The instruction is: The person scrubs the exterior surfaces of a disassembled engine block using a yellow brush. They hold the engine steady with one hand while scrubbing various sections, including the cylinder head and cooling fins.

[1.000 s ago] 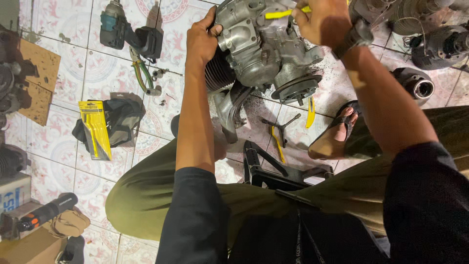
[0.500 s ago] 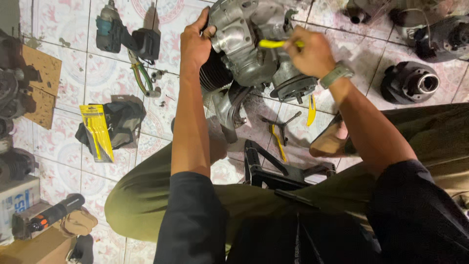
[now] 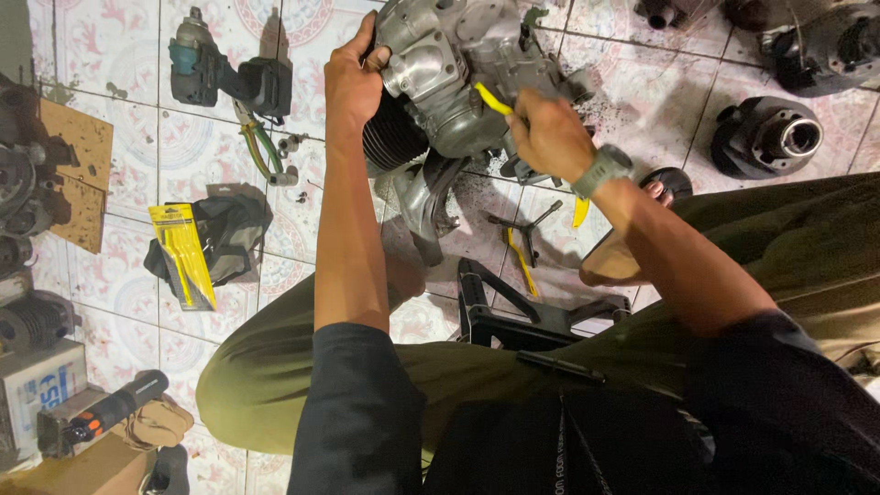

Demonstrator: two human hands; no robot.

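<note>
A grey metal engine block (image 3: 458, 82) with black cooling fins stands on the tiled floor in front of me. My left hand (image 3: 353, 73) grips its left side near the top. My right hand (image 3: 550, 137), with a grey watch on the wrist, holds a yellow-handled tool (image 3: 492, 99) against the block's middle. The tool's tip is hidden against the metal.
On the tiles to the left lie a cordless impact wrench (image 3: 220, 73), green-handled pliers (image 3: 261, 151), a yellow tool pack (image 3: 183, 257) on a dark cloth, and other engine parts (image 3: 27, 192). A black cylinder part (image 3: 770, 137) sits right. A black stand (image 3: 522, 312) is between my knees.
My right hand has come down from the top of the block to its middle, bringing the yellow tool with it. My left hand keeps its grip on the block.
</note>
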